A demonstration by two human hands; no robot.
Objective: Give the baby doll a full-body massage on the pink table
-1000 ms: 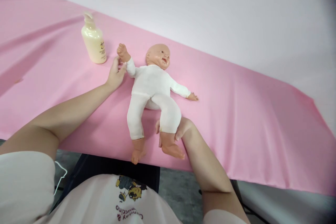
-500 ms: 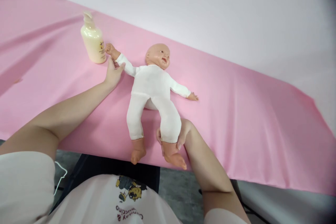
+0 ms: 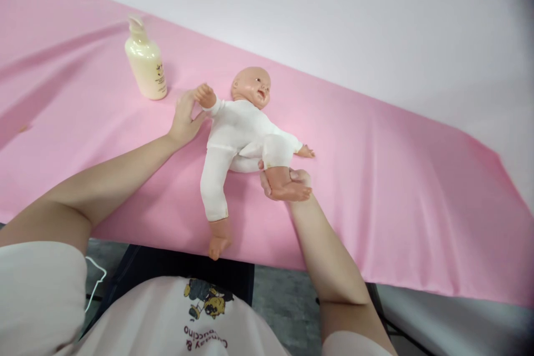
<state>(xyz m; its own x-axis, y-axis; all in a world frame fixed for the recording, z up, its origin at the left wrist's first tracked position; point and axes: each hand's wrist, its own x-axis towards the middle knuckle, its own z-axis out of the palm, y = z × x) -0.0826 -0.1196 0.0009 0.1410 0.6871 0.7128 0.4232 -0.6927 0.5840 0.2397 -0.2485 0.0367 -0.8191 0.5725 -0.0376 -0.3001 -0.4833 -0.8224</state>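
A baby doll (image 3: 240, 128) with a white cloth body lies on its back, its head away from me and its face turned to the right. My left hand (image 3: 186, 118) is closed round the doll's arm on the left, near the wrist, and holds it raised. My right hand (image 3: 287, 181) grips the lower leg on the right from beneath, with that leg lifted and bent toward the doll's belly. The other leg lies straight toward me, its foot at the table's front edge. The doll's far arm rests stretched out to the right.
A cream pump bottle (image 3: 147, 67) stands upright left of the doll, beyond my left hand. Pink cloth (image 3: 375, 189) with folds covers the table. A white wall or surface (image 3: 354, 16) lies behind it. A white cord (image 3: 98, 278) hangs below the front edge at left.
My right hand has raised the doll's leg off the cloth and bent it toward the belly. My left hand has brought the doll's arm up and inward, away from the bottle.
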